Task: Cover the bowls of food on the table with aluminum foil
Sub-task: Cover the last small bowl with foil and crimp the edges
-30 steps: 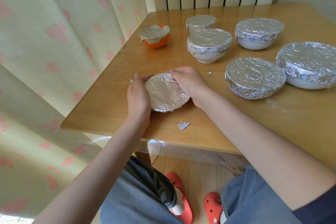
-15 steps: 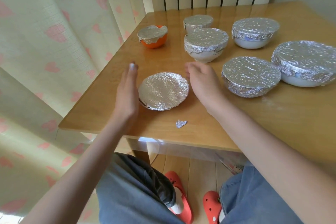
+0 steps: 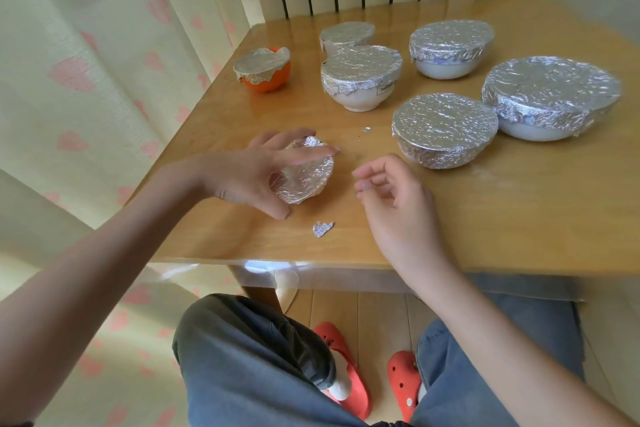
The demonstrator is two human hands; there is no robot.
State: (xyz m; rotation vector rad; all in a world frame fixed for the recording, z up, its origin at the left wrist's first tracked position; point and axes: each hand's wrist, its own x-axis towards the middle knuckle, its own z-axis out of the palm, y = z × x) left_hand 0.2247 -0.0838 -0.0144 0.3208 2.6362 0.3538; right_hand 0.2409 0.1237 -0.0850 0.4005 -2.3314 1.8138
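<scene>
The left hand (image 3: 249, 173) has its grip spread over the foil-covered dish (image 3: 304, 177) near the table (image 3: 519, 218) front edge, fingers relaxed. The right hand (image 3: 391, 198) hovers beside it, loosely curled, holding nothing. A foil scrap (image 3: 322, 229) lies just in front.

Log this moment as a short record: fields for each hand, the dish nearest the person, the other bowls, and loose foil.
left hand: spread over the small foil-covered dish, fingers around its rim
right hand: loosely curled, holding nothing
other bowls: six, all foil-covered, including an orange bowl
loose foil: a scrap near the table front edge
uncovered bowls: none visible
</scene>
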